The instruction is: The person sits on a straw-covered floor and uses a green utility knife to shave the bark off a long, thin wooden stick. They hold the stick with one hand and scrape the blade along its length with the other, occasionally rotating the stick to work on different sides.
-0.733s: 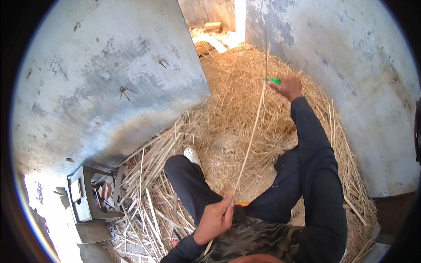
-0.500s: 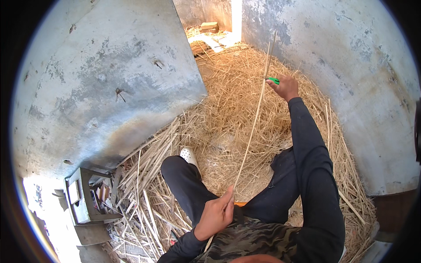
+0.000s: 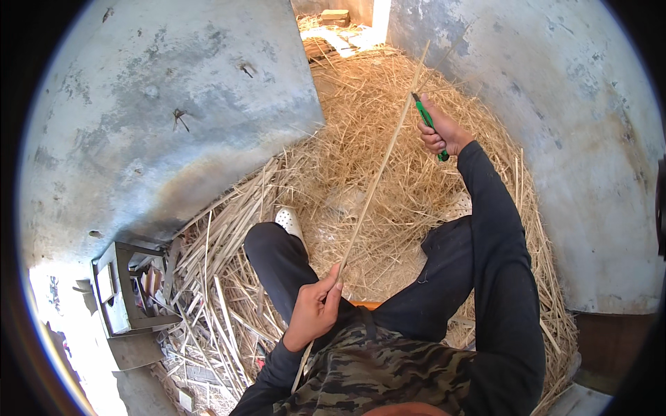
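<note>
A long, thin, pale strip [image 3: 378, 182], which looks like split bamboo, runs up and away from my lap. My left hand [image 3: 316, 312] is closed around its lower part near my left thigh, and its tail passes down beside my sleeve. At arm's length, my right hand [image 3: 440, 132] grips a green utility knife [image 3: 425, 114]. The knife's dark tip lies close to the strip's upper part; whether it touches is hard to tell. Beyond the right hand a thin, blurred sliver [image 3: 454, 48] slants away to the right of the strip's far end.
Straw-like shavings [image 3: 368, 111] cover the floor ahead. Longer strips [image 3: 229, 229] lie heaped at the left, beside a small wooden frame [image 3: 152, 322]. Weathered walls stand at left [image 3: 208, 90] and right [image 3: 555, 139]. A white perforated shoe [image 3: 290, 222] is by my left knee.
My right hand has turned, so the knife shows more fully. The strip's far end has shifted left, with the sliver slanting away to its right. My left hand has moved slightly left.
</note>
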The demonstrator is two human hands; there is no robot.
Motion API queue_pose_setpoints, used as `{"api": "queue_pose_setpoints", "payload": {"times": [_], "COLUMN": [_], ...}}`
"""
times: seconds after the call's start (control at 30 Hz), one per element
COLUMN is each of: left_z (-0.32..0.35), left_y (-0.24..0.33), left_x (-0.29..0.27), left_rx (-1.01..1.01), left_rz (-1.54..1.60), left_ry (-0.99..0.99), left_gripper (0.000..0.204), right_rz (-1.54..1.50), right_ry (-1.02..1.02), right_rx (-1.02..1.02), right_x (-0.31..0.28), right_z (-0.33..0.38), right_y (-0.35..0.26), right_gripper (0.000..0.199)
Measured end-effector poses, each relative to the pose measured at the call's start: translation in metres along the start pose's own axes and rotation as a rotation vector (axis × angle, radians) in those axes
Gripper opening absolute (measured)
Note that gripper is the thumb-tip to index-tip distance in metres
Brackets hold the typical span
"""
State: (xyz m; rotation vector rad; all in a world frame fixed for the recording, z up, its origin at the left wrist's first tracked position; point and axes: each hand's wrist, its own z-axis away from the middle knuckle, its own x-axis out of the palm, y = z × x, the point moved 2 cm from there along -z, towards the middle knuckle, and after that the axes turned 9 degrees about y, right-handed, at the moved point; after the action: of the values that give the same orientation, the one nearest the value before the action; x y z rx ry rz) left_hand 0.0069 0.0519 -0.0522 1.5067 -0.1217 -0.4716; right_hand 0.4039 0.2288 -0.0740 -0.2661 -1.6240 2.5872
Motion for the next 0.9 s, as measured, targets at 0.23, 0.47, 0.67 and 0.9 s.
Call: {"api": "queue_pose_setpoints", "payload": {"times": [0.23,0.47,0.67,0.9], "left_z": [-0.017,-0.021,-0.009,-0.007], "left_y": [0.004,0.009,0.02,0.027], "left_x": [-0.004,-0.01,-0.007,-0.008], "left_rx": [-0.128,-0.122,0.041,0.134], "left_rz": [0.02,0.031,-0.14,-0.219], "left_ry": [0.193,0.225,0.268,0.3], "left_gripper": [0.036,0.037,0.036,0.035], "right_rz": [0.956,1.027,0.97,0.882], "right_ry": [0.465,0.152,0.229,0.186], "right_rx": [-0.622,-1.08,-1.095,-1.14], "right_x": [0.043,0.147,0.156,0.166], "right_z": [0.041,0.109,0.091,0.104], "right_y": [-0.016,0.002,0.002,-0.005], "right_gripper": [0.083,0.075,0.07,0.071]}}
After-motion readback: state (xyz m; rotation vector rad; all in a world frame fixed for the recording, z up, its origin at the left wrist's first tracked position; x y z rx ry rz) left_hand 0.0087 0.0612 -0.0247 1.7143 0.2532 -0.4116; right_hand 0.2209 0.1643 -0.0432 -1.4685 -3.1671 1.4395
